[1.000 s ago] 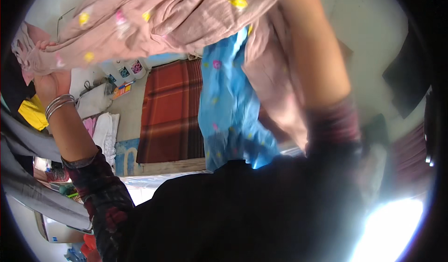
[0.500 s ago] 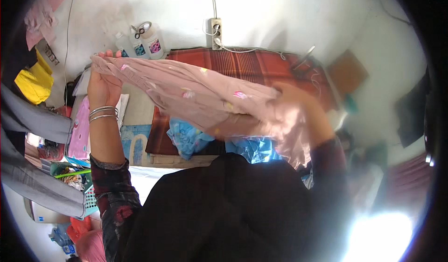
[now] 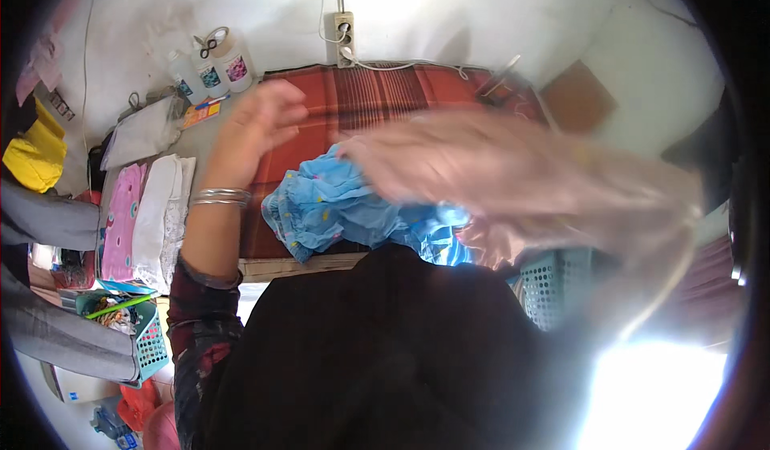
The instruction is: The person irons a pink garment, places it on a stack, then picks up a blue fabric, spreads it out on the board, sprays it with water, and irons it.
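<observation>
My left hand (image 3: pixel 269 121) is raised over the left part of the red plaid cloth (image 3: pixel 313 97), empty, its fingers apart. A dusty-pink patterned garment (image 3: pixel 497 161) hangs in the air across the middle and right, heavily smeared by motion. Its left end is free of my left hand. My right hand cannot be made out in the blur at the garment's right side. Beneath it, a crumpled light-blue garment with small coloured spots (image 3: pixel 329 201) lies on the plaid cloth, partly covered from view by the pink one.
Folded pink cloth (image 3: pixel 124 217) and white cloth (image 3: pixel 160 217) lie at the left. Bottles (image 3: pixel 210 77) with scissors and a tape roll stand by the wall, left of a power strip (image 3: pixel 344 41). Plastic baskets stand at lower left (image 3: pixel 150 346) and right (image 3: pixel 545 285).
My left hand has let go of the pink garment and moved right with its fingers apart. The garment has swung to the right, showing more of the blue garment.
</observation>
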Tool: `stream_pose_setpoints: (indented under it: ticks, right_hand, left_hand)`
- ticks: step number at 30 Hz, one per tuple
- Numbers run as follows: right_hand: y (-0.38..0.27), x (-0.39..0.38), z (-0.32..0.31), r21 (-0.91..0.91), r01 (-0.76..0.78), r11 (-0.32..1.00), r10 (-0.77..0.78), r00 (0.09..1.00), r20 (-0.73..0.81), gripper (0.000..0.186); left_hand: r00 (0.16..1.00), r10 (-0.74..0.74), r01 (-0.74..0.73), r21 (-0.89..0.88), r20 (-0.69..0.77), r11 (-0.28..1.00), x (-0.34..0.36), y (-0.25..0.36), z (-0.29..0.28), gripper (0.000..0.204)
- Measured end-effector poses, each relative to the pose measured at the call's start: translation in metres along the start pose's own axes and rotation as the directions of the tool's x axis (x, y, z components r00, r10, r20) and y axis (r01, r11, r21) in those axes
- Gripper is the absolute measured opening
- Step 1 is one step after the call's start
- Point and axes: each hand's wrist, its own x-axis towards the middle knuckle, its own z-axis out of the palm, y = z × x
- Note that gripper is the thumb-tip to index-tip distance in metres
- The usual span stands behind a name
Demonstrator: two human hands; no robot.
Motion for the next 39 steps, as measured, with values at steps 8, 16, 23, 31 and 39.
stream_pose_setpoints:
  ticks: [8,16,23,31,39]
  right_hand:
    - [0.049,0.001,-0.135,-0.321,-0.192,0.927,0.161,0.98,-0.12,0.049]
    - [0.122,0.01,-0.18,-0.737,-0.297,0.607,0.46,0.888,0.021,0.054]
    - [0.17,0.072,-0.029,-0.625,-0.017,0.78,0.147,0.977,0.157,0.06]
    - [0.22,0.116,0.054,-0.629,-0.027,0.777,0.215,0.951,0.225,0.057]
    - [0.196,0.132,-0.093,-0.66,-0.104,0.744,0.08,0.995,-0.068,0.052]
  left_hand:
    - [0.913,-0.351,0.31,0.912,-0.207,0.269,-0.04,-0.182,-0.052,0.068]
    - [0.912,-0.283,0.404,0.777,-0.298,0.482,-0.047,-0.219,-0.066,0.046]
    - [0.92,0.348,0.1,0.966,-0.182,0.239,-0.053,-0.205,-0.019,0.037]
    - [0.986,0.135,0.068,0.979,-0.095,0.193,-0.099,-0.245,0.052,0.035]
    - [0.939,0.343,0.033,0.999,-0.04,0.026,-0.107,-0.253,0.044,0.029]
